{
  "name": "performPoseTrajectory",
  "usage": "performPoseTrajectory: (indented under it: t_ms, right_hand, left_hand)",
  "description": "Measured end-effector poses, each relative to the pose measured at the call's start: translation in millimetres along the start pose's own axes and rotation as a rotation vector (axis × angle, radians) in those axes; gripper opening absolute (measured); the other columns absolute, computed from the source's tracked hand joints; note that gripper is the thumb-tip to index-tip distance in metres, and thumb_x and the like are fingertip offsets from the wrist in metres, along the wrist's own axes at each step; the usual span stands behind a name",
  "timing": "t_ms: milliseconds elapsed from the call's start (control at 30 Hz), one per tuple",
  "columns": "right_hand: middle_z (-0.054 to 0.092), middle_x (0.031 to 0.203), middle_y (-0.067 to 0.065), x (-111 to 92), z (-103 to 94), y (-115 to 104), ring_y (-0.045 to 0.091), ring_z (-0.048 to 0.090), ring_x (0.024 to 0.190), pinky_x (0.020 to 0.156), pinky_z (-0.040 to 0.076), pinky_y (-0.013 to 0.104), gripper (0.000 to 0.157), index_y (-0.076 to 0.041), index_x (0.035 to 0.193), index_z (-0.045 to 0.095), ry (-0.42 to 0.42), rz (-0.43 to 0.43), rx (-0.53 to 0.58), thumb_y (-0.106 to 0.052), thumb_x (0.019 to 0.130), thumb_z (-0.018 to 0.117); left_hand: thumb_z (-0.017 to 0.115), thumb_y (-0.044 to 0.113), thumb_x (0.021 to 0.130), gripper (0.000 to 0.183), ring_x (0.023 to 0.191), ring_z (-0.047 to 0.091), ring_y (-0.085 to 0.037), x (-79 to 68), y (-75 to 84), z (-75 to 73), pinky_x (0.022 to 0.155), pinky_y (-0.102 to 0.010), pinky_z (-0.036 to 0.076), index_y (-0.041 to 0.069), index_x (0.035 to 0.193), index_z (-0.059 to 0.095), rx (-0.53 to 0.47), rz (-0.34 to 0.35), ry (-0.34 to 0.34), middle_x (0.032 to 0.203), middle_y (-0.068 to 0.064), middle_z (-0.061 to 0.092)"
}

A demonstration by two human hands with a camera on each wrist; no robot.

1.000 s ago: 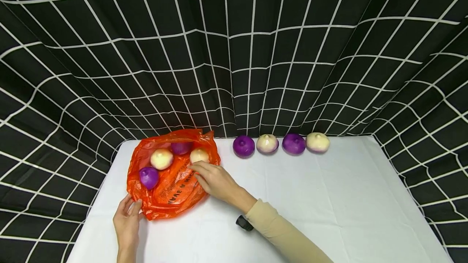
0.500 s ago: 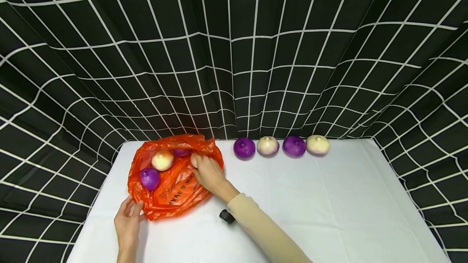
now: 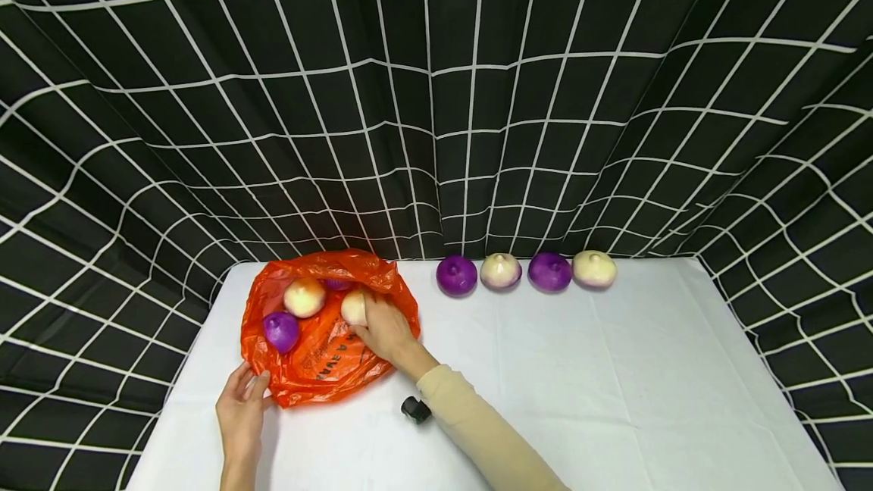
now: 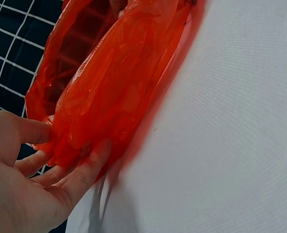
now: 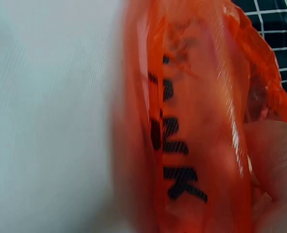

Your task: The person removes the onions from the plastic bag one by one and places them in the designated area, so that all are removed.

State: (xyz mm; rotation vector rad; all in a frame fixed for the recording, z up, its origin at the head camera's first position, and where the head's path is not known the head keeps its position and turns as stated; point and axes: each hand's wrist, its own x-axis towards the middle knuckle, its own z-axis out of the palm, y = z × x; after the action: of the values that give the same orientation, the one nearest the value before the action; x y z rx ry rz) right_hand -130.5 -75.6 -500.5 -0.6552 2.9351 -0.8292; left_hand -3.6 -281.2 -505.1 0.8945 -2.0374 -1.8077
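Observation:
An orange-red plastic bag with black print lies on the left of the table, its mouth facing up. Inside it, in the head view, are a white onion, a purple onion and a partly hidden purple onion. My right hand reaches into the bag and grips another white onion there. In the right wrist view, the bag's printed side hides most of that hand. At the near left corner, my left hand holds the bag's edge between thumb and fingers.
To the right of the bag, a row of onions stands along the back of the white table: purple, white, purple, white. A black curtain with white grid lines rises behind and at both sides.
My right hand has moved left and deeper into the bag, taken hold of the white onion, and shifted it slightly left. The left hand has stayed at the bag's corner.

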Motion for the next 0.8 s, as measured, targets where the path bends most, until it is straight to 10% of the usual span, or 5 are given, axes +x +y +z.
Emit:
performPoseTrajectory:
  t_ms: [800]
  right_hand:
    - [0.052, 0.138, 0.012, -2, -8.8, -25, 0.025, 0.053, 0.124, 0.107, 0.043, 0.033, 0.080, -0.001, 0.143, 0.043, -0.020, 0.013, 0.121, -0.040, 0.083, 0.078]
  left_hand:
    - [0.054, 0.009, 0.099, 0.054, 0.078, 0.052, 0.015, -2.1, 0.9, 3.1, 0.056, -0.011, 0.049, -0.006, 0.147, 0.034, 0.027, -0.016, 0.009, 0.141, -0.030, 0.042]
